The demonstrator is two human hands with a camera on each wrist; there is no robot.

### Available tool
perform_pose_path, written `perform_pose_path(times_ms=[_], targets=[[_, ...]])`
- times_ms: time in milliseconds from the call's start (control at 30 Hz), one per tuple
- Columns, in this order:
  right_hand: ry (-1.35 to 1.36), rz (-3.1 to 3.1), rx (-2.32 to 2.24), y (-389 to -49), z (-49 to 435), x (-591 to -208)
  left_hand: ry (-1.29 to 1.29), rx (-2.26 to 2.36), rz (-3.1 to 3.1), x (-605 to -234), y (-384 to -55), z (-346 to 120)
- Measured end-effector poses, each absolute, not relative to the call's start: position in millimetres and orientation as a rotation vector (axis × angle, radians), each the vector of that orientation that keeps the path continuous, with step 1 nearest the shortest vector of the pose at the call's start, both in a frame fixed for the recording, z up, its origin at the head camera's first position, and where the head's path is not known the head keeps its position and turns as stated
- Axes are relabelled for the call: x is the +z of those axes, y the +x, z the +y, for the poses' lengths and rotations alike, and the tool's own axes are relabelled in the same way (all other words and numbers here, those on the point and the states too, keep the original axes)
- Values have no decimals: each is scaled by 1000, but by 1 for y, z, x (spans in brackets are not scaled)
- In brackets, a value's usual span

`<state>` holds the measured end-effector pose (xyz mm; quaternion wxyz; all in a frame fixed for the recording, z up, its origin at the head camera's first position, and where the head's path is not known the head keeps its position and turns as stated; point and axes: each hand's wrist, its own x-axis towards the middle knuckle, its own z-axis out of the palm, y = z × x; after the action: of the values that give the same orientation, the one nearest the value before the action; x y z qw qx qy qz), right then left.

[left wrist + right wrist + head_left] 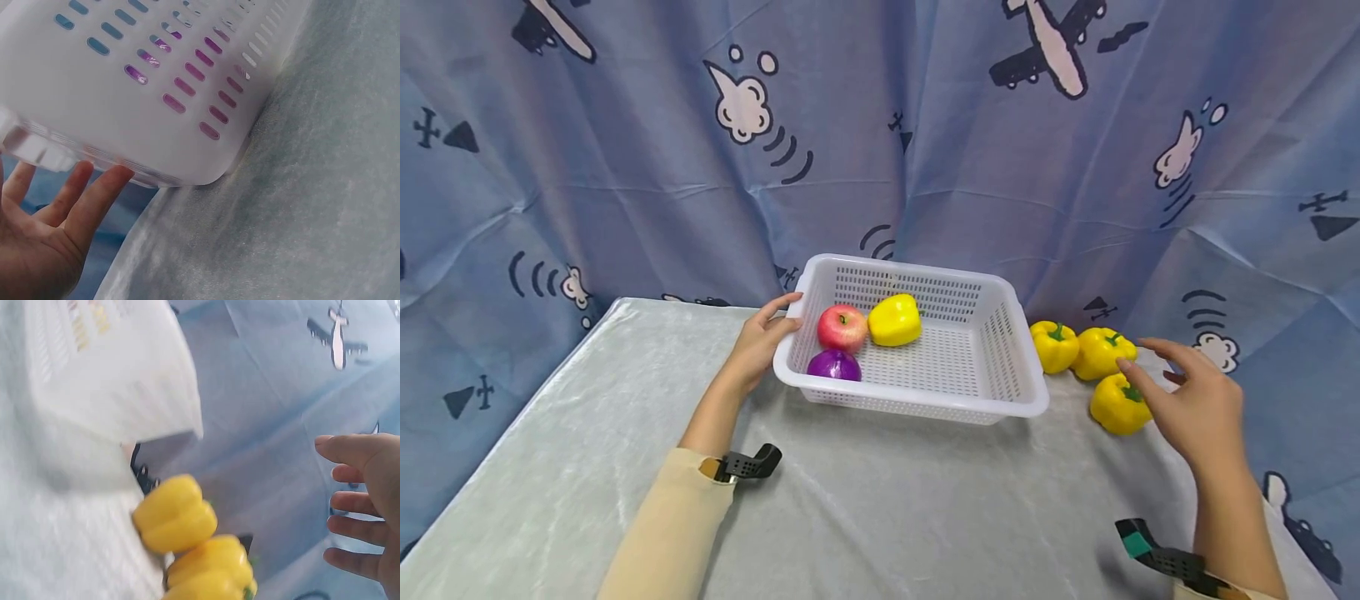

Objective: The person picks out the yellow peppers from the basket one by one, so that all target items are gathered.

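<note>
My left hand (758,343) holds the left rim of a white perforated plastic basket (917,398). In the left wrist view, fingertips of the left hand (59,222) meet the rim's underside. Inside the basket lie a red apple (842,327), a yellow bell pepper (895,320) and a purple onion-like round thing (835,365). My right hand (1198,404) hovers at the right with thumb and fingers spread, nothing between them. Close by it are three yellow bell peppers, one at the back left (1055,347), one behind (1103,353) and one in front (1120,405).
A pale grey cloth covers the table (880,500). Behind it hangs a blue curtain (865,125) printed with planes and clouds, close to the basket's back edge. The loose peppers sit just right of the basket, near the table's right edge.
</note>
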<state>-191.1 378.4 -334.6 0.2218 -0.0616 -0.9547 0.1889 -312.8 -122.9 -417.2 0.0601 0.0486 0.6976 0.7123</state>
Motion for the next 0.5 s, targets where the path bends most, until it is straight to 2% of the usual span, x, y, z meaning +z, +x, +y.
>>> perform_pose_path(times_ms=[500], targets=[[135, -2670, 565, -215, 318, -292, 149, 2141, 2131, -417, -312, -123]])
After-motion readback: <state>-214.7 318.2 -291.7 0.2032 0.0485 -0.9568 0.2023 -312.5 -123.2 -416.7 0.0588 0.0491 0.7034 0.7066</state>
